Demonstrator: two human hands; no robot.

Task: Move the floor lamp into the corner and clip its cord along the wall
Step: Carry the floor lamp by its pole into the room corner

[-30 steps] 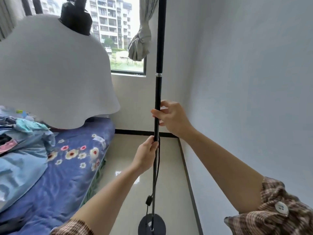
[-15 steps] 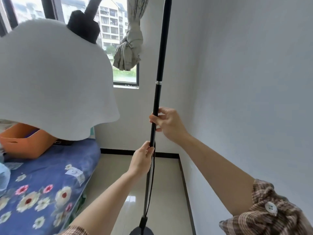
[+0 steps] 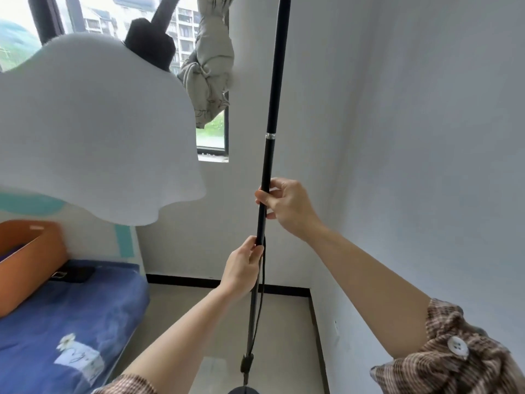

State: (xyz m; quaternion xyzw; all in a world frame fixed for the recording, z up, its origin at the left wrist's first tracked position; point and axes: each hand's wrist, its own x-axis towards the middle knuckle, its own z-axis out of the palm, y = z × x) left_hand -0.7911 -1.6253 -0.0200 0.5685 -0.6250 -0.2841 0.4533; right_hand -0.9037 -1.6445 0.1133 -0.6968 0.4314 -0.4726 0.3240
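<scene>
Midway through the first step: carrying the floor lamp toward the corner, with the cord clipping not yet begun. Right hand (image 3: 287, 207) clenched around the black pole (image 3: 271, 89) a little below its silver joint (image 3: 270, 135); left hand (image 3: 241, 270) wrapped around the same pole lower down, seemingly pinching the cord (image 3: 262, 275) against it, though hard to tell for sure. Pole leaning slightly, top tilted to the right, standing between the bed (image 3: 71, 314) and the right-hand wall (image 3: 426, 166). White shade (image 3: 93, 132) hanging out to the left on its bent arm, over the head of the bed and near the knotted curtain (image 3: 208, 78) at the window (image 3: 211, 135). Base (image 3: 243, 390) barely visible at the bottom edge; impossible to say whether lifted or resting on the floor (image 3: 284, 336). Corner proper, where the window wall meets the right-hand wall above the dark skirting (image 3: 287, 291), ahead and apparently free of clutter. Next move, by the look of things: walk the pole forward and right, keep it upright so the heavy shade cannot swing into the curtain or glass, set the base down close to both walls. After that, free the cord and run it along the skirting; no clips visible anywhere yet.
</scene>
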